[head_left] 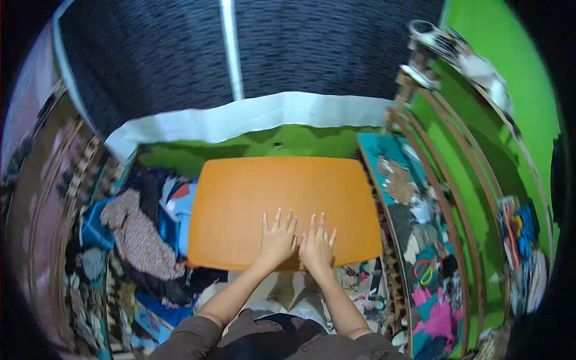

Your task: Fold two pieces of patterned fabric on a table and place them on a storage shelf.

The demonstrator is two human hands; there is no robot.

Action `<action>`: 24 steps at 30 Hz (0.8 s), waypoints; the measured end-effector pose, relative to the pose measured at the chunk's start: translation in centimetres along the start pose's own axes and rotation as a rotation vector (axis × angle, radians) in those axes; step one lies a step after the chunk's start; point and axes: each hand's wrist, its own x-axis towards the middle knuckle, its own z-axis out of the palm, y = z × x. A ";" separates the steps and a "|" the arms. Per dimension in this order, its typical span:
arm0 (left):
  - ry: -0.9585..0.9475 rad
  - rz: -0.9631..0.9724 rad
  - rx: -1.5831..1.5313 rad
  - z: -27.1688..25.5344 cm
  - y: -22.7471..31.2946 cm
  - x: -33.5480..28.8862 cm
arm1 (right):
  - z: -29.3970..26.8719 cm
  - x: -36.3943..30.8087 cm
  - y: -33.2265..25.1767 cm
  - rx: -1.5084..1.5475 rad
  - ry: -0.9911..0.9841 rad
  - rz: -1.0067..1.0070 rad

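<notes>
An orange table (282, 186) with rounded corners stands in front of me, and nothing lies on its top. My left hand (278, 240) rests palm down near the table's front edge, its fingers spread and pointing away from me. Beside it, a small gap to the right, my right hand (317, 245) lies flat in the same way, fingers apart. Both hands are open and hold nothing. The thumbs point toward each other without clearly touching.
Heaped clothes and cloth, including a speckled knit piece (141, 234), lie left of the table. At right, a long shelf (396, 225) holds fabric scraps, scissors (426, 272) and pink cloth (438, 318). Wooden rails (462, 162) stand beyond it. A dark curtain (318, 48) hangs behind.
</notes>
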 end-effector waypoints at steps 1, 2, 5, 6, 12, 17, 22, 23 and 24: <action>0.006 -0.068 -0.016 0.1 -0.1 -1.5 | 0.0 -0.5 -0.6 0.068 -0.051 -0.048; 0.010 -0.130 -0.033 0.2 -0.1 -2.6 | 0.0 -0.7 -0.9 0.135 -0.106 -0.086; 0.061 -0.267 0.017 1.4 -7.2 -4.8 | 3.5 2.2 -7.2 0.149 -0.241 -0.200; 0.065 -0.297 0.036 0.5 -8.2 -7.8 | 3.8 0.5 -9.3 0.143 -0.301 -0.223; 0.138 -0.588 0.063 0.3 -11.0 -13.1 | 6.2 0.7 -13.7 0.200 -0.426 -0.563; 0.123 -0.769 0.033 -1.6 -12.8 -14.5 | 8.4 1.9 -17.2 0.192 -0.498 -0.796; 0.141 -0.952 0.090 -2.8 -17.2 -16.9 | 10.8 2.3 -23.5 0.189 -0.675 -0.970; 0.151 -0.983 0.092 -3.5 -18.0 -17.1 | 11.5 2.2 -24.6 0.231 -0.653 -1.023; 0.173 -1.000 0.104 -3.8 -19.0 -17.6 | 12.1 2.1 -26.2 0.284 -0.628 -1.078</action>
